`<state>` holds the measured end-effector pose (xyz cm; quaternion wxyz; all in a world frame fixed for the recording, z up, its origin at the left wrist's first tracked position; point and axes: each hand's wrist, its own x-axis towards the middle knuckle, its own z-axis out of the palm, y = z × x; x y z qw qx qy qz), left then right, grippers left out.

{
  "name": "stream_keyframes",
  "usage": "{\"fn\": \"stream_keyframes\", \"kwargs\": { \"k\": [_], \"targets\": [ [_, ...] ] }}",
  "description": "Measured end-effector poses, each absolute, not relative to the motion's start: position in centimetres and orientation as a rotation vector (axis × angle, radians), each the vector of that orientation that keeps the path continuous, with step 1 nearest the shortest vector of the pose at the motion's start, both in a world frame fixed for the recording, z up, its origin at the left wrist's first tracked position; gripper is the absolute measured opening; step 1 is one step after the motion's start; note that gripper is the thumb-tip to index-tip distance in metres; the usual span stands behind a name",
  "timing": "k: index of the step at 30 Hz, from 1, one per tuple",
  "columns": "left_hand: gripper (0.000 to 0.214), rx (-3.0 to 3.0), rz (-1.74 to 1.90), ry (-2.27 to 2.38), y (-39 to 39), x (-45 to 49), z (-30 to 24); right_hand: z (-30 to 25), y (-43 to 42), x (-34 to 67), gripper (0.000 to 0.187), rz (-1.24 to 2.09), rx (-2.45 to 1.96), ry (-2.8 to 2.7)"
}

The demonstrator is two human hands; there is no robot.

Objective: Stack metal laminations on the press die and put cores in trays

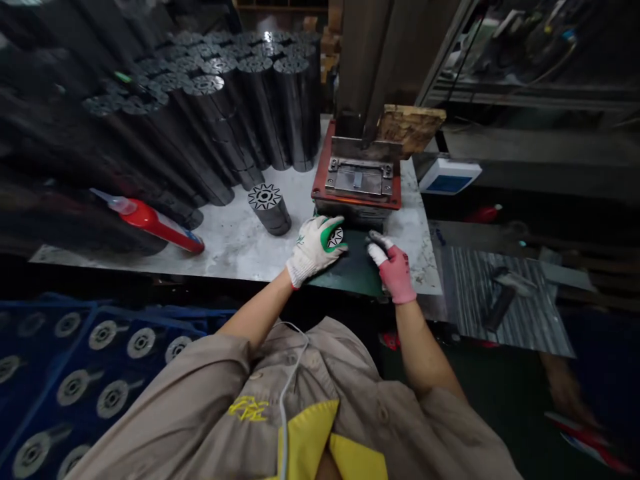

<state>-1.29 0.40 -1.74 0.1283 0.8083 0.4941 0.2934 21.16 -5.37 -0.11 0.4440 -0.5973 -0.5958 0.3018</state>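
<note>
At the tabletop's point(240, 240) near edge, over a dark green mat point(355, 272), the white-and-green-gloved left hand point(315, 248) curls around a small round slotted steel disc point(335, 237), face up, with the empty, loosely open pink-gloved right hand point(395, 270) just right of it.

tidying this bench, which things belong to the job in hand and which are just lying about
In use, it seems: left hand gripping the slotted disc; right hand on the green mat; red press just behind them.
Lying about: red tube, short metal stack, white box, wooden block, blue crate.
</note>
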Motion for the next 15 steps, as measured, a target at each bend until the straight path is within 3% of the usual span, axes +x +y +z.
{"fn": "stream_keyframes", "kwargs": {
  "k": [6, 8, 15],
  "targets": [
    [0.083, 2.32, 0.989, 1.581, -0.5, -1.4, -0.7, 8.1, -1.6, 21.0, 0.052, 0.107, -1.52, -1.869],
    [0.086, 2.271, 0.962, 1.612, -0.5, -1.3, -0.6, 10.7, 1.0, 20.1, 0.055, 0.019, -1.581, -2.016],
    [0.09, 2.232, 0.839, 1.509, 0.1, -1.5, -1.3, 14.1, 6.2, 16.3, 0.037, -0.226, -1.929, -2.409]
  ]
}}
